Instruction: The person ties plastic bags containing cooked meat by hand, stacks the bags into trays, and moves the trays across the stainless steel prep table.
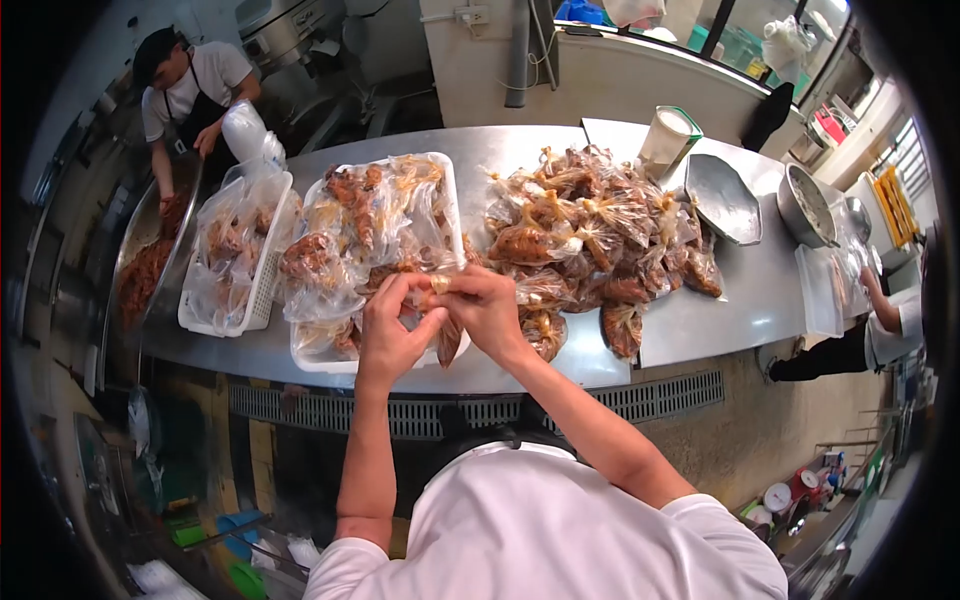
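Between my two hands is the gathered neck of a clear plastic bag of reddish-brown meat (449,343), hanging just past the table's near edge. My left hand (393,328) pinches the neck from the left, and my right hand (486,308) pinches it from the right. Fingers partly cover the closure. Behind them, a white crate (457,205) holds loose-topped bags of meat. Right of my hands lies a heap of closed meat bags (610,225) on the steel table (745,305).
A smaller white basket (267,250) of bags stands left. Beyond it, a co-worker (195,95) reaches into a metal tray of meat (150,265). Toward the right are a tub of white contents (668,142), a grey tray (722,200), a pot (806,205) and another person (895,325).
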Demonstrator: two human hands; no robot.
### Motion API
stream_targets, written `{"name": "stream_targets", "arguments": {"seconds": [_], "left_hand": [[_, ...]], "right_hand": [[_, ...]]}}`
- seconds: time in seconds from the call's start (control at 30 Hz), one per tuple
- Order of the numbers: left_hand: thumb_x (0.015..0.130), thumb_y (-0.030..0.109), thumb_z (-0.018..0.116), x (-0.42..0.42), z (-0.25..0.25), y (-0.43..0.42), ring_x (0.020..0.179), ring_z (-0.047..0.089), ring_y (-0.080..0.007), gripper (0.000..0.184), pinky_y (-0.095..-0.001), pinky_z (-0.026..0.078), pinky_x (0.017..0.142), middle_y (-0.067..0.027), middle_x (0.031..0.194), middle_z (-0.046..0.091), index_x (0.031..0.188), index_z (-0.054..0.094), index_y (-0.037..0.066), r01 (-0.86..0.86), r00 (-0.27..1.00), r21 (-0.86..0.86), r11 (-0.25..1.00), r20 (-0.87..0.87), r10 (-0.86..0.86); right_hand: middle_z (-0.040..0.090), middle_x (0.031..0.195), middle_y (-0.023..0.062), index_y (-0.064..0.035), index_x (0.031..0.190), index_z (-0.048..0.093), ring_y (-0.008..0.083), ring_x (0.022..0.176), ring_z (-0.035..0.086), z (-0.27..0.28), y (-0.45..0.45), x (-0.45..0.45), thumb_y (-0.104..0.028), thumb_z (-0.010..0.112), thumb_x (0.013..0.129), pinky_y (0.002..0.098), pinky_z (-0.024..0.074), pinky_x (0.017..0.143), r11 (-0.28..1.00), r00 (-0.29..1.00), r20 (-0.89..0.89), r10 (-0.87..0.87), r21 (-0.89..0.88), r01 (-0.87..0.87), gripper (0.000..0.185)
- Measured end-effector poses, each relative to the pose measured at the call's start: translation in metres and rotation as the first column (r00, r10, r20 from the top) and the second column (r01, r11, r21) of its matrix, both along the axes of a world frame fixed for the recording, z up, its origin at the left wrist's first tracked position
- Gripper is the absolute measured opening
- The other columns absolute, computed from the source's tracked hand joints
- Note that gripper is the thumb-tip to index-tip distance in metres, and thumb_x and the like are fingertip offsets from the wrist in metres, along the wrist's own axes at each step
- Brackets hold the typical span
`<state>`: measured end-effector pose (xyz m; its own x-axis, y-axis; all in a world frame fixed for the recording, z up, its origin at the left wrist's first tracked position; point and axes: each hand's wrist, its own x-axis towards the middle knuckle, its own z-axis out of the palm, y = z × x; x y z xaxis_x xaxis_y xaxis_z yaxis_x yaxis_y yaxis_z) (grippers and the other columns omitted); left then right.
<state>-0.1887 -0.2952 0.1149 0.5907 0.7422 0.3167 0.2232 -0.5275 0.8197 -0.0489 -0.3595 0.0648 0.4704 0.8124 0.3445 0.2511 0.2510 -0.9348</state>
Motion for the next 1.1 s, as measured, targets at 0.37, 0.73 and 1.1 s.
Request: {"name": "stream_targets", "arguments": {"seconds": [0.37,0.73,1.1], "left_hand": [[0.088,0.001,0.074,0.023,-0.018,-0.041,0.069,0.063,-0.0090,0.009,-0.0228,0.050,0.061,-0.0037,0.086,0.067,0.088,0.065,0.002,0.149,0.941,-0.255,0.955,0.333,-0.058],[0.085,-0.003,0.070,-0.066,-0.028,0.052,0.075,0.064,-0.0121,0.023,-0.0257,0.053,0.068,-0.0056,0.094,0.066,0.108,0.070,0.002,-0.352,0.936,0.058,0.934,0.045,0.350],[0.077,-0.002,0.067,0.023,-0.125,0.052,0.087,0.062,-0.0328,0.032,-0.0390,0.052,0.080,-0.0102,0.089,0.064,0.107,0.069,0.008,0.213,0.972,0.318,0.924,-0.169,-0.166]], "right_hand": [[0.060,0.074,0.0107,-0.0048,0.079,0.062,0.0299,0.070,0.055,-0.016,-0.026,0.077,0.008,0.062,0.068,0.0394,0.0404,0.069,0.901,0.784,0.445,-0.433,0.243,0.360,0.016],[0.071,0.097,0.0260,-0.0023,0.112,0.068,0.0393,0.094,0.068,-0.049,0.031,0.225,-0.008,0.073,0.082,0.0448,0.0485,0.091,0.716,0.638,0.768,0.051,-0.474,0.512,0.030],[0.060,0.130,0.0199,-0.0055,0.128,0.060,0.0343,0.123,0.059,-0.042,0.017,0.072,0.017,0.054,0.072,0.0387,0.0513,0.099,0.894,0.931,0.125,0.342,-0.348,-0.282,0.061]]}}
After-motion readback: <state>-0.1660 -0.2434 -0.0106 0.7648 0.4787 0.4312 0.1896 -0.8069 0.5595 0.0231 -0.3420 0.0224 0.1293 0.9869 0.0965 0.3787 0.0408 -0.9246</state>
